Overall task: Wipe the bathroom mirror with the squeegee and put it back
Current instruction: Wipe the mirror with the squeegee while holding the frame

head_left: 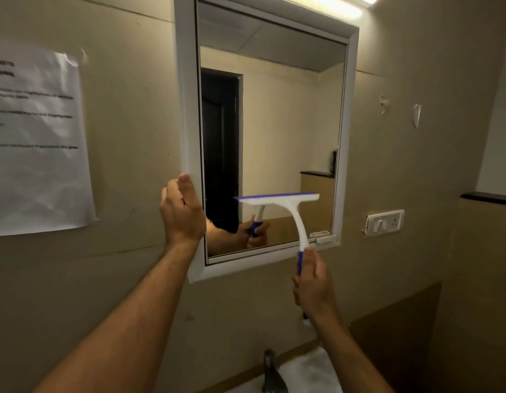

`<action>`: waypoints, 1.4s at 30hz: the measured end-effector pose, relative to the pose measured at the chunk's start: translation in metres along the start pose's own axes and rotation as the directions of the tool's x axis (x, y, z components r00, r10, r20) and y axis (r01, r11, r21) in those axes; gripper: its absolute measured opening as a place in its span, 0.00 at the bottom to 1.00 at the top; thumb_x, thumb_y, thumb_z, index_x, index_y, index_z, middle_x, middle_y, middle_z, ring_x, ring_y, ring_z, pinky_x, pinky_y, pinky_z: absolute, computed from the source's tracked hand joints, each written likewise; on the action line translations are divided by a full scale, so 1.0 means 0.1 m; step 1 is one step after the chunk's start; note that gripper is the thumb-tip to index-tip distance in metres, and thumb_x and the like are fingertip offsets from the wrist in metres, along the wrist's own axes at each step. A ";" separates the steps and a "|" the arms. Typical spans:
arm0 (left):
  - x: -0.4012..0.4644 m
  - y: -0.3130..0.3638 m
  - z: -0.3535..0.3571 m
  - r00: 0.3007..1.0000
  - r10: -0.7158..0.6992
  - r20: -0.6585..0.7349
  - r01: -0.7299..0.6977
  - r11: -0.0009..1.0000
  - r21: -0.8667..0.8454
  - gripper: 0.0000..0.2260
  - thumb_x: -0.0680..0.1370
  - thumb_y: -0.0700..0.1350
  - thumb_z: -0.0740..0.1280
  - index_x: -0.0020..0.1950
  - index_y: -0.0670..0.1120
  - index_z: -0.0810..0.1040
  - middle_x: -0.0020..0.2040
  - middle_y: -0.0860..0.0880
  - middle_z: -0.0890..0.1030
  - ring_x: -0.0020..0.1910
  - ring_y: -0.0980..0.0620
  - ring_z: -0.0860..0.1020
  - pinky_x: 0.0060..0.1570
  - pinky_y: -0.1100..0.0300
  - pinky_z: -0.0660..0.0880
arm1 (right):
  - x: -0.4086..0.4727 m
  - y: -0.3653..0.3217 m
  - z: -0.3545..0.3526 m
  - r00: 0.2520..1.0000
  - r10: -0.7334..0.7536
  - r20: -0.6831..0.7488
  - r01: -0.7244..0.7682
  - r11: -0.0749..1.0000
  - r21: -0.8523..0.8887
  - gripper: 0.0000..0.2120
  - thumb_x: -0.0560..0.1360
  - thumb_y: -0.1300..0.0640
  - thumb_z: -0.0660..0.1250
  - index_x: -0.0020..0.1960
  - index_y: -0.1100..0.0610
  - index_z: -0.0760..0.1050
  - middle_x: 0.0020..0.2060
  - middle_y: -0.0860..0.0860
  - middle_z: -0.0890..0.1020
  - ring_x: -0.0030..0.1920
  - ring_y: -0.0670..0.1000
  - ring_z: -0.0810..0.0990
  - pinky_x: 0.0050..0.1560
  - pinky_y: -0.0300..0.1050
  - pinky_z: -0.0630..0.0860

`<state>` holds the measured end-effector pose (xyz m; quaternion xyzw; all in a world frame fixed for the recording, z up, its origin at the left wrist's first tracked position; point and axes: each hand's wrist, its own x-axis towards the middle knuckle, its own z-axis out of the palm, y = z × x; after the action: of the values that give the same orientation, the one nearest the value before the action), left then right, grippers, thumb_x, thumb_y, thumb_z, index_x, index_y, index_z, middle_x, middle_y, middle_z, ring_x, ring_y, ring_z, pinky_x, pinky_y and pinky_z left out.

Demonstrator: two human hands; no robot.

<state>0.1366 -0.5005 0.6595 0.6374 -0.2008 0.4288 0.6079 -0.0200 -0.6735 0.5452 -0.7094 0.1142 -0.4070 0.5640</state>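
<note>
A white-framed mirror [274, 123] hangs on the beige wall in front of me. My right hand [312, 285] grips the blue handle of a white squeegee [286, 204]. Its blue-edged blade lies level against the lower part of the glass, right of centre. My left hand [182, 212] rests on the lower left edge of the mirror frame, fingers wrapped round it. The glass reflects the squeegee, my hand and a dark doorway.
A paper notice [36, 143] is taped to the wall at left. A switch plate [385, 222] sits right of the mirror. Below are a dark tap [270, 370] and a white basin [308, 375]. A lit lamp [345, 4] is above the mirror.
</note>
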 end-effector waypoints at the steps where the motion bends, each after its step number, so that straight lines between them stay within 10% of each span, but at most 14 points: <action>1: 0.00 0.00 0.00 1.000 -0.006 0.007 0.006 1.000 -0.004 0.17 0.82 0.54 0.50 0.43 0.45 0.69 0.41 0.45 0.72 0.38 0.53 0.68 0.36 0.67 0.58 | 0.01 -0.04 0.05 1.000 -0.001 -0.002 0.001 1.000 0.011 0.17 0.81 0.42 0.50 0.51 0.52 0.71 0.32 0.53 0.70 0.30 0.50 0.69 0.29 0.43 0.67; 9: 0.02 -0.03 0.02 1.000 -0.012 -0.004 0.012 1.000 -0.017 0.16 0.83 0.52 0.50 0.42 0.46 0.69 0.41 0.46 0.72 0.34 0.61 0.67 0.34 0.80 0.58 | -0.51 0.47 0.25 0.997 0.069 0.018 -0.069 0.998 0.003 0.23 0.72 0.35 0.50 0.43 0.55 0.69 0.29 0.52 0.69 0.28 0.50 0.67 0.29 0.43 0.66; 20: 0.00 -0.07 0.01 0.999 -0.047 0.027 0.049 0.997 -0.064 0.17 0.82 0.54 0.49 0.45 0.46 0.71 0.43 0.45 0.74 0.37 0.61 0.69 0.34 0.79 0.62 | -0.13 -0.32 0.59 0.980 -0.197 -0.032 0.195 0.979 -0.056 0.15 0.82 0.43 0.50 0.45 0.48 0.70 0.33 0.53 0.73 0.32 0.50 0.72 0.32 0.46 0.70; 42: -0.01 -0.08 -0.01 0.998 -0.045 0.032 0.046 0.999 -0.025 0.17 0.83 0.52 0.48 0.43 0.45 0.69 0.41 0.44 0.72 0.35 0.60 0.68 0.33 0.79 0.62 | -0.15 -0.17 0.55 0.972 -0.226 -0.057 0.217 0.967 -0.133 0.15 0.81 0.42 0.50 0.43 0.47 0.70 0.30 0.48 0.71 0.28 0.43 0.71 0.28 0.38 0.70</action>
<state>0.1412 -0.4983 0.6537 0.6405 -0.2011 0.4021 0.6226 0.0047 -0.6195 0.5521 -0.7367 0.0798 -0.4848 0.4646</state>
